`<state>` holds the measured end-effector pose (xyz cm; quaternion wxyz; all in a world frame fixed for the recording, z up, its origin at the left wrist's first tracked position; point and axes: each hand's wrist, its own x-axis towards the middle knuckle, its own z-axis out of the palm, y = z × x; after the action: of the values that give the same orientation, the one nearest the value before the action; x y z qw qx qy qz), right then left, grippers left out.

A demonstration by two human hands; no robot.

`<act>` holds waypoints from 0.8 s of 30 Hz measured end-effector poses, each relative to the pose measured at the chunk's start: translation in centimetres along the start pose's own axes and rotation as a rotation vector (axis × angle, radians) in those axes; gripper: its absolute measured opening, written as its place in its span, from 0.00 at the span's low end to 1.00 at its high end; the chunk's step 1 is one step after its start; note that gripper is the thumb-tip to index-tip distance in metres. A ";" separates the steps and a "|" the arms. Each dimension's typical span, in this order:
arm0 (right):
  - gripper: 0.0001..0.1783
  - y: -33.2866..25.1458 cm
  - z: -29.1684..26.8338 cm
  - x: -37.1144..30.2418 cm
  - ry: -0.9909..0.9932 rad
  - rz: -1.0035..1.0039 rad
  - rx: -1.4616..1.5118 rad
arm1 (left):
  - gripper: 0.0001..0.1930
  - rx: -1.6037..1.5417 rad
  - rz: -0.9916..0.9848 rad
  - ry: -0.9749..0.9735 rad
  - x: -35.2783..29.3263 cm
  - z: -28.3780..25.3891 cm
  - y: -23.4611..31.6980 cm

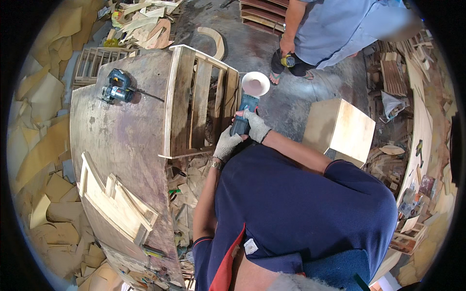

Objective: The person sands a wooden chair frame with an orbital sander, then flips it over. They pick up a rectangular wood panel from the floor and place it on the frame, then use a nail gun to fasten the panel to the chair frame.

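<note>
Both my hands wear pale knit gloves with bare fingertips. Between them is a teal-and-black angle grinder (249,103), with a wide, pale round disc (255,84) at its far end. My left hand (227,145) closes around the rear of the tool's body. Farther forward, my right hand (256,125) grips the body from the right side. A slatted wooden frame (200,104) stands just left of the grinder, on the table's right edge. The disc sits beside the frame's far right corner; whether they touch I cannot tell.
On the worn wooden table (131,133) lie a jigsaw (116,87) and pale wooden pieces (116,203). To my right stands a plywood box (340,128). Ahead, a person in light blue (340,34) holds a yellow-and-black tool (288,60). Scraps (187,186) litter the floor.
</note>
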<state>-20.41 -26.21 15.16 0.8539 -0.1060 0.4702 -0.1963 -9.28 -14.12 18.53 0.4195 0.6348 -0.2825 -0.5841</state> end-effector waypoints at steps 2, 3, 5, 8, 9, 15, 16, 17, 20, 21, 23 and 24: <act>0.12 0.2 0.4 -0.2 -0.001 0.011 -0.004 | 0.33 0.037 -0.013 0.015 -0.3 -0.3 0.0; 0.12 0.3 0.6 -0.3 0.002 0.006 -0.018 | 0.34 0.028 0.001 0.009 -0.5 -0.4 0.1; 0.12 0.4 1.0 -0.7 0.011 -0.011 -0.054 | 0.35 0.040 -0.002 0.017 -0.9 -0.5 0.4; 0.13 0.6 1.4 -1.4 0.002 -0.044 -0.113 | 0.36 0.013 -0.008 0.023 -1.6 -0.7 1.0; 0.13 0.6 1.5 -1.7 -0.014 -0.060 -0.124 | 0.37 -0.001 0.010 0.003 -1.7 -0.7 1.2; 0.13 0.4 2.4 -3.1 -0.008 -0.147 -0.123 | 0.38 0.006 0.012 -0.034 -1.8 -1.1 1.2; 0.13 0.4 2.6 -3.4 -0.004 -0.169 -0.121 | 0.38 0.024 0.007 -0.039 -1.7 -1.2 1.1; 0.13 0.2 2.7 -3.7 -0.010 -0.169 -0.126 | 0.38 0.044 -0.002 -0.037 -1.6 -1.2 1.0; 0.14 -0.4 3.0 -4.3 -0.008 -0.174 -0.157 | 0.34 0.090 -0.003 -0.030 -1.2 -1.2 1.4; 0.14 -0.7 3.0 -4.4 0.004 -0.177 -0.177 | 0.32 0.231 0.002 0.020 -1.2 -1.2 1.8; 0.14 -1.1 2.8 -4.3 -0.006 -0.177 -0.206 | 0.28 0.529 -0.023 0.124 -1.2 -1.2 3.0; 0.15 -1.3 2.6 -4.2 -0.026 -0.175 -0.214 | 0.25 0.556 0.090 0.248 -1.3 -1.2 3.9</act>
<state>-20.53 -25.51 20.23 0.8232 -0.2398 0.4665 -0.2174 -7.82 -14.66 22.49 0.2863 0.7786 -0.4062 -0.3831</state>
